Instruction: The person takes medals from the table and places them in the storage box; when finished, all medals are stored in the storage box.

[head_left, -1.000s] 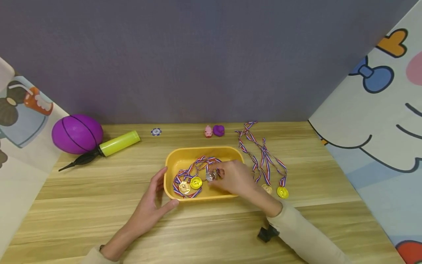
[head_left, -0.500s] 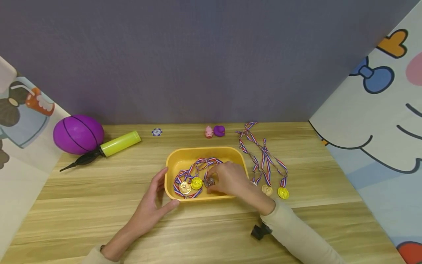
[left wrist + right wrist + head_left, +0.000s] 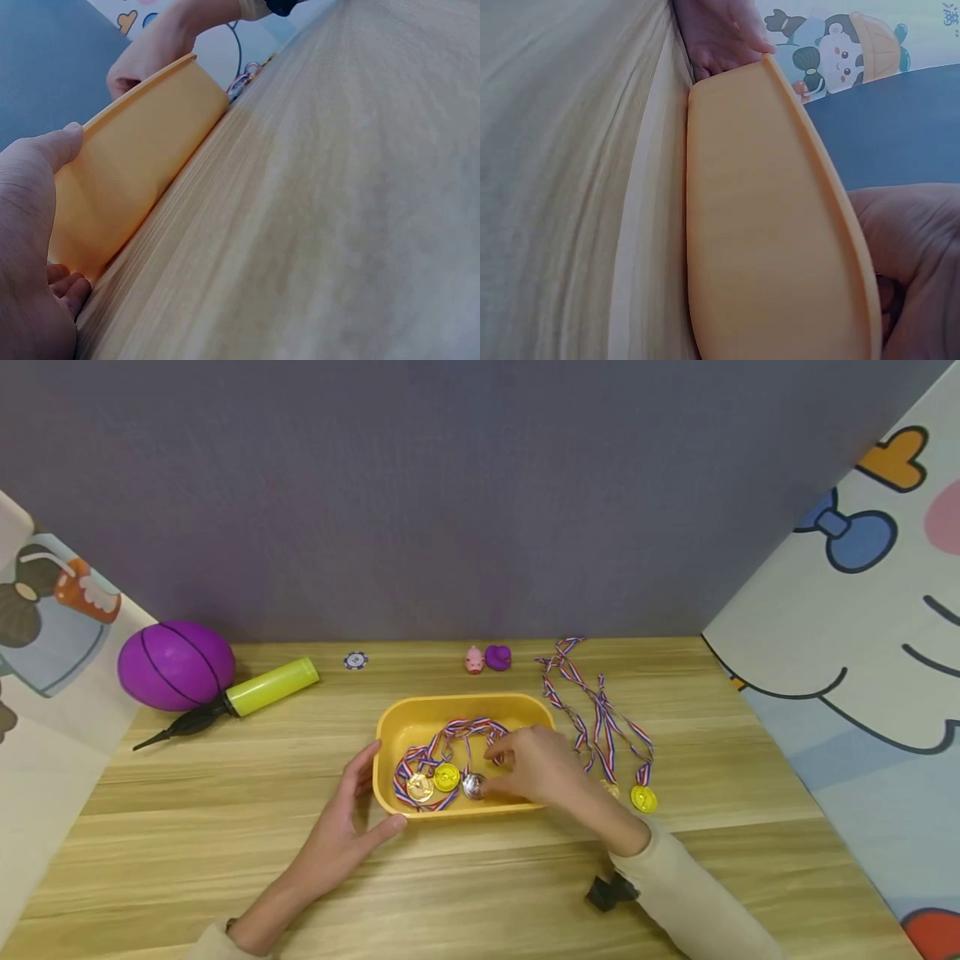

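- Yellow tray [image 3: 420,714]: lower centre of the head view, on the wooden table [image 3: 225,827].
- Left hand [image 3: 348,822]: fingers relaxed and spread, cupped against the tray's left corner.
- Right hand [image 3: 536,768]: inside the tray, fingertips beside the silver medal [image 3: 473,786]; grip cannot be told.
- Two gold medals [image 3: 432,781] lie left of the silver medal.

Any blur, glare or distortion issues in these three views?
Head view: sharp, even light; glint on silver medal in yellow tray; panels splay outward at edges. Left wrist: tabletop smeared soft; left hand fills corner. Right wrist: tray wall sharp, right hand close and soft.
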{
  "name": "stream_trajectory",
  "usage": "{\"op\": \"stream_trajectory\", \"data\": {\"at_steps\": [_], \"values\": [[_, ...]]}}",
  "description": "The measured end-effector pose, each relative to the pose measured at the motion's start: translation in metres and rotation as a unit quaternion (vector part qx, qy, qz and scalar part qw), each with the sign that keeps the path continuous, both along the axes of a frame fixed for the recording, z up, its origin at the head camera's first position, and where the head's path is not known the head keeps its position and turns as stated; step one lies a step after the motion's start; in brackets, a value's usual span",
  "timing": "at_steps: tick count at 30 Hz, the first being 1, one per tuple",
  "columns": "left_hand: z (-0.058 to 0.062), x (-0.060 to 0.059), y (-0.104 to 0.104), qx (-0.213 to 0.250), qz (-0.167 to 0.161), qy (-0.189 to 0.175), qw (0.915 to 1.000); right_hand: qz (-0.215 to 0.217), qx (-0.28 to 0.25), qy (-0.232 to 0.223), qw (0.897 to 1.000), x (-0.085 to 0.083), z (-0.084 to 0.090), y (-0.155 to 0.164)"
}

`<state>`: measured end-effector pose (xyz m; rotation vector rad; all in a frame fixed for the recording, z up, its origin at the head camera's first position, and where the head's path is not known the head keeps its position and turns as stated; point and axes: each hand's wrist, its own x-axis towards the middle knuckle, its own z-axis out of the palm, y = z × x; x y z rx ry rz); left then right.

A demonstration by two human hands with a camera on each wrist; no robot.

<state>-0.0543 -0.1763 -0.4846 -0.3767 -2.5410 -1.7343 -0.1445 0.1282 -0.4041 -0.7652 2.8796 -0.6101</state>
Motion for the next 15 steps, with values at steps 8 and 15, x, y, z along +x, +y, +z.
{"op": "stream_trajectory", "data": {"at_steps": [8,15], "values": [[0.000,0.000,0.000,0.001,-0.001,0.001,1.0000,-0.009,-0.085,0.022,0.996,0.011,0.001,0.018],[0.001,0.000,0.000,0.004,-0.001,0.002,1.0000,-0.028,-0.156,0.053,0.986,0.017,-0.002,0.034]]}}
